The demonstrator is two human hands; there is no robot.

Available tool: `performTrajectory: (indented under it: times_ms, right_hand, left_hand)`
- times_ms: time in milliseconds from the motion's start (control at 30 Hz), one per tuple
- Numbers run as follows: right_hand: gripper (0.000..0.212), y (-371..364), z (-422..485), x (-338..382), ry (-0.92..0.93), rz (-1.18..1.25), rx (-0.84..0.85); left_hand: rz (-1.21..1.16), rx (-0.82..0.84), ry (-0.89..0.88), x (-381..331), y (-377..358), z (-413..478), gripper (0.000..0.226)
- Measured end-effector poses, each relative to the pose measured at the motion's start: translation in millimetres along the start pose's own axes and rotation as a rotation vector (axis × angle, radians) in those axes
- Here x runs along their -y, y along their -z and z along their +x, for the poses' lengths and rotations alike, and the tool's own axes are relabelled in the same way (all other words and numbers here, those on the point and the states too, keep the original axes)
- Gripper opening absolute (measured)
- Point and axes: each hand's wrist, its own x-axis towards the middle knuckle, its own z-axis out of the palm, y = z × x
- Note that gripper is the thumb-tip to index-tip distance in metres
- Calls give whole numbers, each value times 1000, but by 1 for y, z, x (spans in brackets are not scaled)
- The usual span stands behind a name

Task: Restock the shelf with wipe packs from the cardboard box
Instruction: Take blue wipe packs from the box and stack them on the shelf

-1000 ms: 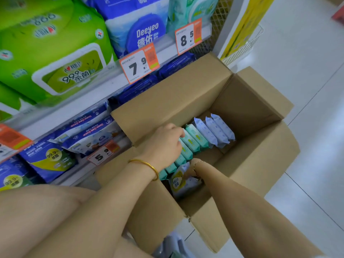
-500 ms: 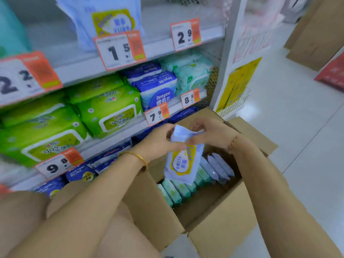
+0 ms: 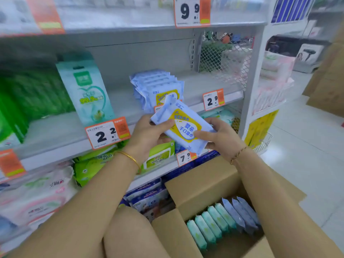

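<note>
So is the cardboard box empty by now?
No. The cardboard box is open, with a row of green packs and blue packs standing on edge inside.

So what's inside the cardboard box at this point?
Inside the cardboard box stands a row of wipe packs on edge: green packs toward the near end, blue packs beyond. The right forearm covers the box's right side, so anything there is hidden.

Pack [image 3: 183,127] in both hands: "EOI", "手口湿巾", "20". Price tags: "9 9" [image 3: 191,11] above hands; "2 9" [image 3: 213,99] up-right; "2 2" [image 3: 107,135] left; "7 9" [image 3: 185,157] below. Teal pack [image 3: 87,94] upper left: "99.9%".
</note>
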Motion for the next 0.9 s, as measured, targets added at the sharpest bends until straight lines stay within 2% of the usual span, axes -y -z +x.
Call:
performTrajectory:
  times_ms: [100, 233, 333, 433, 600, 767, 900]
  right_hand:
    - [37, -6, 23, 38, 254, -160, -72]
    - [44, -18, 67, 82, 532, -326, -125]
    - [44, -32, 106, 100, 670, -475, -207]
    - [43, -45, 155, 105, 753, -607, -248]
    - [45, -57, 236, 117, 692, -1061, -326]
    - [46, -71, 292, 129, 480, -1088, -237]
    - [39, -82, 323, 121, 444, -1044, -138]
  left_hand:
    - [103, -59, -147, -32, 11, 14, 27]
    - [489, -174, -471, -76, 24, 45, 36]
    - [644, -313, -520, -92, 36, 76, 64]
    - [615, -380, -501, -98, 47, 117, 55]
    - [571, -578, -458, -105, 53, 185, 26]
    - [669, -658, -362, -102, 58, 238, 35]
    - [677, -657, -273, -95, 66, 256, 32]
